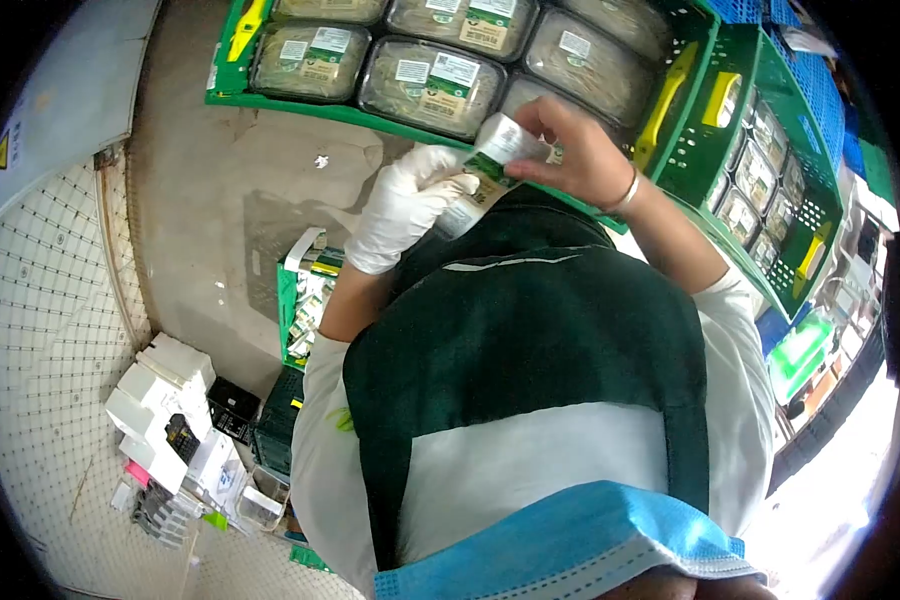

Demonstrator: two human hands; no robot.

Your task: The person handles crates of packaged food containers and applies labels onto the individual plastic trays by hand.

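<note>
Between my two hands is a strip of printed labels (487, 172), white with green and beige printing, just in front of the dark apron. My left hand (403, 207), in a white glove, has its fingers closed around the lower part of the strip. Bare, with a white band at the wrist, my right hand (582, 152) pinches the upper end, which looks curled. Right beyond the hands stands a green crate (340, 118) with several clear-lidded packs (432, 85) of pale, stringy food, bearing white and beige labels.
Another green crate (705, 155) of labelled packs stands to the right, near a blue crate (818, 80). At lower left are a small green crate (288, 310) full of label-like pieces and a white machine (160, 400). White scraps lie on the floor (200, 180).
</note>
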